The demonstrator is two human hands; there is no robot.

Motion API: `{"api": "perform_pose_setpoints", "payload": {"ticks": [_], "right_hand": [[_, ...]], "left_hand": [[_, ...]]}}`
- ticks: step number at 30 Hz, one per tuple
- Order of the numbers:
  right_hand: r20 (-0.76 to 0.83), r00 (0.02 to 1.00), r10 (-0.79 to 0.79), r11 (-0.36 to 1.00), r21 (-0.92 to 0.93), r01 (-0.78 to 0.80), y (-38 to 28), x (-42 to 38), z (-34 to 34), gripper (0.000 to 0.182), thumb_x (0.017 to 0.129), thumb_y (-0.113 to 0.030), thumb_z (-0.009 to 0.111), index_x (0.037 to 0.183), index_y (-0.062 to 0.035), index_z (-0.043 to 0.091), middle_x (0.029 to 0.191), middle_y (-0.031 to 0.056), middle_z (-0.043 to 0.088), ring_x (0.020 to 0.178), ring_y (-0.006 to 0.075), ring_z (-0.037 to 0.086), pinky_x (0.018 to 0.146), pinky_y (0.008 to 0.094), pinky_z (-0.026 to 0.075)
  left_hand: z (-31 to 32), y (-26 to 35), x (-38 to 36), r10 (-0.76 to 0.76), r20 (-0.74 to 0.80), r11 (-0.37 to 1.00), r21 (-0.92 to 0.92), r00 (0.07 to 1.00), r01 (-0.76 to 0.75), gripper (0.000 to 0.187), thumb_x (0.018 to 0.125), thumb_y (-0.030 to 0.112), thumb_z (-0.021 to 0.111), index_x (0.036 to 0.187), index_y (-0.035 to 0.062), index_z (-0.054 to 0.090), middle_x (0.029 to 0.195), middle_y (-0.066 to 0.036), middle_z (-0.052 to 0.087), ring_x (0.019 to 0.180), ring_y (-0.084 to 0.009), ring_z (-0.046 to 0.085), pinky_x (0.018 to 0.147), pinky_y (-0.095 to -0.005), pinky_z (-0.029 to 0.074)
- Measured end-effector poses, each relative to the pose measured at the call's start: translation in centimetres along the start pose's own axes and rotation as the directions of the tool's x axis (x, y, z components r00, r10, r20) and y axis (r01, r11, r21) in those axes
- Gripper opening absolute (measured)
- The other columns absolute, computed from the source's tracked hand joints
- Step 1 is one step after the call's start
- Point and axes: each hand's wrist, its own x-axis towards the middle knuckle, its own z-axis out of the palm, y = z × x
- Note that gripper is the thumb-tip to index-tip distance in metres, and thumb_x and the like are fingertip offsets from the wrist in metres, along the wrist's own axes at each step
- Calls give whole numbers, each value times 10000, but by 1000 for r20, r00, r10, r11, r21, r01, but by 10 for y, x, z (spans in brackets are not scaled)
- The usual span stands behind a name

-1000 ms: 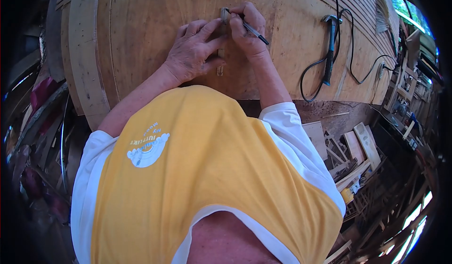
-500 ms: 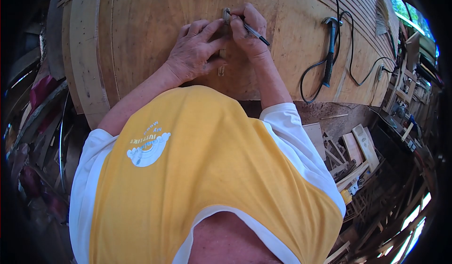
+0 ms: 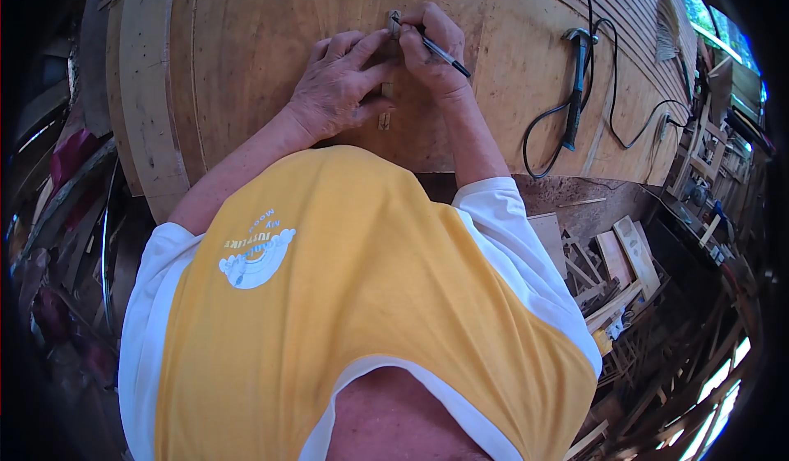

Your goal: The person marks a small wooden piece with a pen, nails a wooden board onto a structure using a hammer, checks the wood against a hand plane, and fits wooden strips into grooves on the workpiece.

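My right hand [image 3: 434, 50] is closed around a dark pen with a pale barrel [image 3: 445, 56], its tip side by a thin wooden strip [image 3: 394, 24] with dark markings near its far end. On the left of the strip, my left hand [image 3: 341, 87] lies with its fingers spread, the index fingertip touching the strip's edge. Part of the strip is covered by that hand; its near end [image 3: 385, 121] shows another dark mark. Under both hands is a flat wooden work surface [image 3: 255, 42].
A hammer [image 3: 577, 91] lies to the right, with a black cable [image 3: 615, 91] looping around it. Farther right is a brush [image 3: 666, 29]. Wood offcuts [image 3: 629, 255] are piled below the surface's right side. Thin slats line the upper right.
The far end of the strip shows more beside my left fingertips. My right hand has shifted very slightly with the pen still in it.
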Motion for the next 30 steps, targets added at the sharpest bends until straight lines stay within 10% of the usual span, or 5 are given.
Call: {"api": "perform_pose_setpoints", "payload": {"ticks": [30], "right_hand": [[-73,997,4,1000,-24,-6,2,1,6,57,832,-133,666,874,-96,653,783,119,667,721,320,680,661,414,556]], "left_hand": [[-1,-1,-1,2,10,1000,-2,1000,-2,610,762,327,846,1339,253,661,1564,-34,445,1333,-291,443,1116,-479,352]]}}
